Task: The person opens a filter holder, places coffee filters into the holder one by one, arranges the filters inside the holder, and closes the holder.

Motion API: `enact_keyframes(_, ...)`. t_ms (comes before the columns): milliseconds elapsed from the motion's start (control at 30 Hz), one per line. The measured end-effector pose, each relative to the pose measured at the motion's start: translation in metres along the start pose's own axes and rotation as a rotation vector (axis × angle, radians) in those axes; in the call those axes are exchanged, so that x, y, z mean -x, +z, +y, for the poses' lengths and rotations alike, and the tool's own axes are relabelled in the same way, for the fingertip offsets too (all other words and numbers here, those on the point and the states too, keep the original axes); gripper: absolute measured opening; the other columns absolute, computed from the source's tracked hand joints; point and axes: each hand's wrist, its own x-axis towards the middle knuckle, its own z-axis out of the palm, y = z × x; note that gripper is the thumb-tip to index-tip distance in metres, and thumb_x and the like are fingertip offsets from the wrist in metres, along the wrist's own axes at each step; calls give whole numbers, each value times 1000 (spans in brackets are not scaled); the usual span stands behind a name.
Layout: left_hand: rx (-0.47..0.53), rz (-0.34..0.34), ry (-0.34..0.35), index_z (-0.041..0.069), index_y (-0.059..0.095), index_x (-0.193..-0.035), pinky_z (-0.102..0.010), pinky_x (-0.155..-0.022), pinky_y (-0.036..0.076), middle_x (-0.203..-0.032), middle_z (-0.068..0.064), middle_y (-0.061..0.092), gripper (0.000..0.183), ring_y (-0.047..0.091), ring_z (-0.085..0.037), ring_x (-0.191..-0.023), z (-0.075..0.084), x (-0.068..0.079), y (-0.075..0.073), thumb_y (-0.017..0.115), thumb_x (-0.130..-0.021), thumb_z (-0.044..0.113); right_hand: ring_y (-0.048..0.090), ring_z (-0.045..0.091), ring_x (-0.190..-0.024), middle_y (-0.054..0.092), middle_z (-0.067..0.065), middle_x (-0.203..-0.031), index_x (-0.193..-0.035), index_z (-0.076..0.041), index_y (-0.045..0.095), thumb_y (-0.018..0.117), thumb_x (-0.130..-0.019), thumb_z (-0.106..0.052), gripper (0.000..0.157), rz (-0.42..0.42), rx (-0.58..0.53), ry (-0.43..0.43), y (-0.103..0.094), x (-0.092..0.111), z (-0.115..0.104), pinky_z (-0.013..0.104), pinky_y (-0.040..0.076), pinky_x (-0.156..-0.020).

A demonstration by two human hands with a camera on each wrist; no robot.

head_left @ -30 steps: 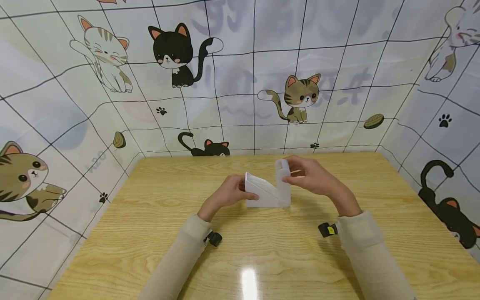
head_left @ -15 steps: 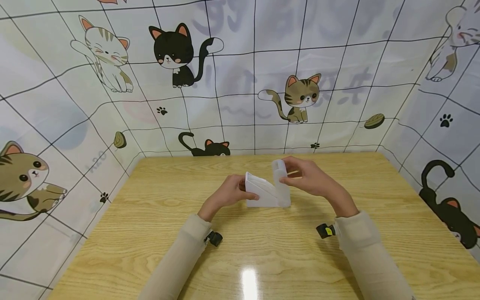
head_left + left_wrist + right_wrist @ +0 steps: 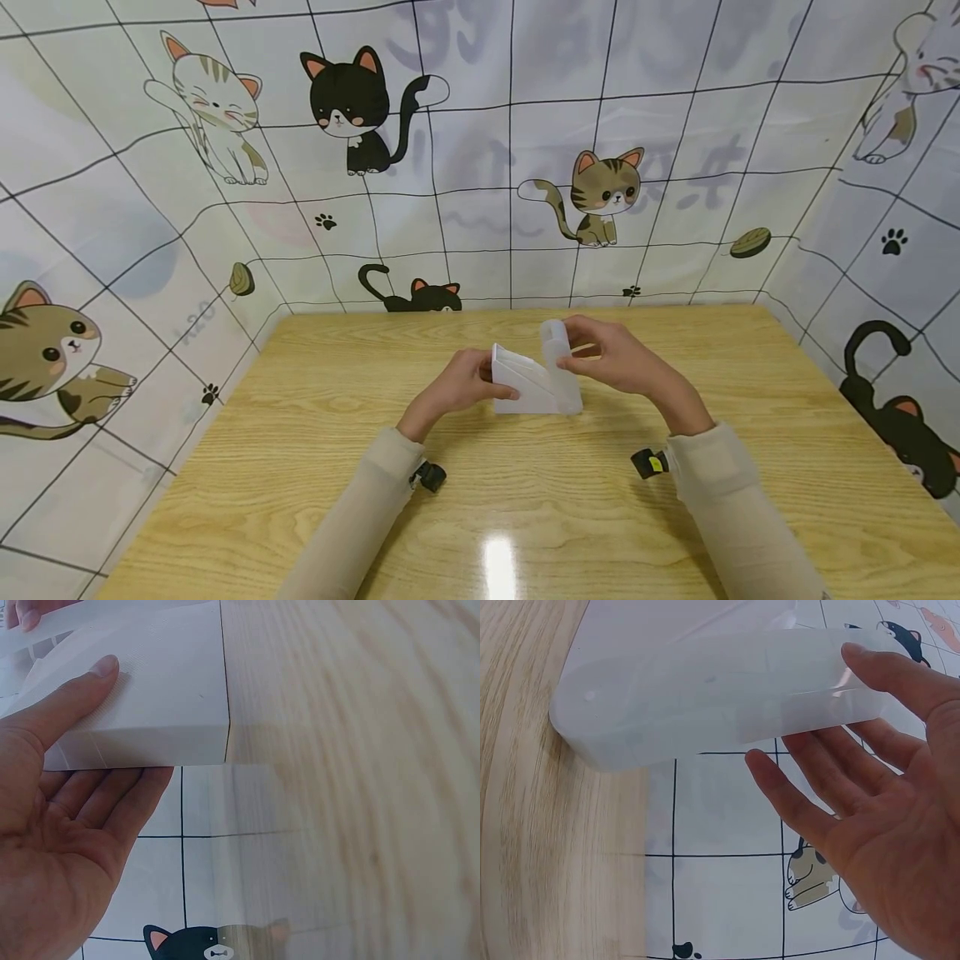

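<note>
On the table sits a white box (image 3: pixel 528 398) with a sloping top edge. A frosted translucent lid (image 3: pixel 556 346) rises from the box's right end, leaning slightly left. My left hand (image 3: pixel 465 383) grips the box's left end; in the left wrist view the thumb lies on the near face of the box (image 3: pixel 172 682), with the other fingers behind and largely hidden. My right hand (image 3: pixel 618 358) pinches the upper part of the lid from the right. In the right wrist view the thumb presses one side of the lid (image 3: pixel 690 690), fingers at the other.
The wooden table (image 3: pixel 360 367) reaches back to a curtain (image 3: pixel 480 183) printed with cats and grid lines. Black wrist cameras sit on both cuffs, the left camera (image 3: pixel 431 477) and the right camera (image 3: pixel 648 463).
My right hand has moved slightly left, and the lid's upper end has tilted left toward the box's sloping opening. My left hand and the box have stayed in place.
</note>
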Motion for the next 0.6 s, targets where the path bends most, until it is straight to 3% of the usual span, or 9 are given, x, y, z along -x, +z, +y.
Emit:
enact_keyframes(300, 11, 1, -12, 9, 73, -120, -28, -80, 61, -112, -9, 78, 36, 76, -14, -93, -1, 0, 0, 85, -87, 18, 67, 35, -119, 69, 14, -124, -138, -6, 59, 73, -98, -15, 44, -15, -16, 25, 2, 0, -2, 61, 52, -102)
enact_keyframes(600, 14, -4, -34, 9, 73, -120, -28, -80, 61, -112, -8, 78, 35, 76, -14, -94, 0, -1, 0, 85, -87, 16, 68, 36, -118, 69, 15, -122, -139, -4, 58, 73, -98, -14, 45, -34, -10, 24, 5, -1, -2, 56, 55, -100)
